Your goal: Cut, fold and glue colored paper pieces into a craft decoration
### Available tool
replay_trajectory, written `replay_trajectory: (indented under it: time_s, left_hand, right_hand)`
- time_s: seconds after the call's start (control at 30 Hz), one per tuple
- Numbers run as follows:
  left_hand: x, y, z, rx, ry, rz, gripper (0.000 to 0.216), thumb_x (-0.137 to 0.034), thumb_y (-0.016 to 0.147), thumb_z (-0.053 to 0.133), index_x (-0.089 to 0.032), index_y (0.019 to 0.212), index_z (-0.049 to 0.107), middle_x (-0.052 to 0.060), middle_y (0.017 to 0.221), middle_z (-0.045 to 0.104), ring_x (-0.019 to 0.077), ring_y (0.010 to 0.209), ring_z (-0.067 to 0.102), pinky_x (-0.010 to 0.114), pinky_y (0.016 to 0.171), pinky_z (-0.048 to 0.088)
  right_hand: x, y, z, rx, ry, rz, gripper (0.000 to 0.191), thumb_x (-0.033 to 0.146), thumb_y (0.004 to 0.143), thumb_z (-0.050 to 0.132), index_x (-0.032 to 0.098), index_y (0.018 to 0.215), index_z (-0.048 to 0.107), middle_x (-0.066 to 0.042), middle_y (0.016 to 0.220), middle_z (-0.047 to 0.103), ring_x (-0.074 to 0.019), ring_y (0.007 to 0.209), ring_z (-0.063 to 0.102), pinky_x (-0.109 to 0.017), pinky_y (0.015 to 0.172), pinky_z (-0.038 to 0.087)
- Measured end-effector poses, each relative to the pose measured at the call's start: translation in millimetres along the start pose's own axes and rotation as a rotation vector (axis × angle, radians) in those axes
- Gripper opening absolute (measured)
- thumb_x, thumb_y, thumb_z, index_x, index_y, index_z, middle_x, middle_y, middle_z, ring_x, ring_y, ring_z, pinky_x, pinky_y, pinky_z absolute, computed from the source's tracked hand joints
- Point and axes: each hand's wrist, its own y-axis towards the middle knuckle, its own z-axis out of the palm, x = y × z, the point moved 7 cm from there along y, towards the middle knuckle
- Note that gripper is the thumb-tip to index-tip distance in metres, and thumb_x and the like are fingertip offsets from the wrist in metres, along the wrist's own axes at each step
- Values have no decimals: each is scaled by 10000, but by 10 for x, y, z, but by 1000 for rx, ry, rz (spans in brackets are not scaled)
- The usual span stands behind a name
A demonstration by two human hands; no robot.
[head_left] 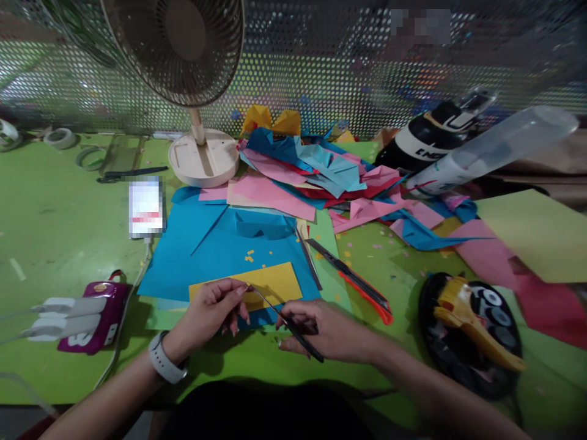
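My right hand [316,330] is closed around a slim tool with a black handle [300,338] and a thin metal tip; its exact kind is unclear. The tip reaches the fingertips of my left hand [220,305], which are pinched on a tiny yellow paper piece [248,286]. Below both hands lies a yellow paper strip [275,282] on blue paper sheets [183,244]. Small yellow scraps [250,254] and a folded blue paper piece [263,225] rest farther up the sheet. To the right is an orange utility knife [353,282] with its blade toward the back.
A fan [202,156] stands behind, beside piled colored paper [302,165]. Left are a phone [145,208] on a cable and a purple power strip [94,318]. Right are a yellow tool [477,330] on a black tray, a black bottle [426,131] and a clear bottle [495,150].
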Motion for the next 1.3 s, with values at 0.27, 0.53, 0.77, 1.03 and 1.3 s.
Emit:
replay_trajectory:
  time_s: [0.27, 0.53, 0.77, 1.03, 1.3]
  left_hand:
    - [-28, -9, -1, -5, -10, 9, 341, -450, 841, 574, -139, 972, 622, -1, 599, 662, 52, 362, 500, 149, 332, 300]
    - [-48, -24, 16, 18, -26, 29, 344, -454, 846, 567, -142, 978, 627, -2, 595, 657, 48, 354, 487, 146, 318, 280]
    - [-59, -22, 21, 35, -39, 33, 348, -455, 838, 582, -136, 971, 624, -3, 587, 663, 48, 347, 496, 148, 322, 291]
    - [-46, -12, 14, 24, -31, 32, 344, -463, 834, 587, -140, 951, 604, -6, 594, 667, 49, 350, 505, 148, 326, 302]
    - [-64, -24, 6, 7, -24, 15, 382, -489, 814, 600, -134, 957, 604, 6, 614, 674, 72, 391, 550, 158, 352, 345]
  right_hand:
    - [21, 0, -37, -45, -80, -34, 342, 481, 708, 735, 196, 834, 595, 74, 561, 356, -79, 520, 302, -211, 457, 212]
    - [28, -3, -46, -52, -106, -62, 364, 508, 705, 730, 196, 856, 616, 74, 549, 354, -80, 510, 295, -213, 458, 216]
    - [12, -2, -58, -49, -123, -65, 347, 498, 733, 708, 194, 874, 618, 72, 553, 351, -82, 520, 297, -214, 460, 213]
    - [11, 3, -39, -33, -73, -50, 341, 498, 731, 710, 195, 847, 606, 74, 559, 334, -79, 524, 283, -212, 459, 213]
    - [-13, 19, -57, -59, -20, -33, 376, 492, 701, 740, 174, 852, 607, 72, 566, 358, -78, 533, 307, -203, 468, 225]
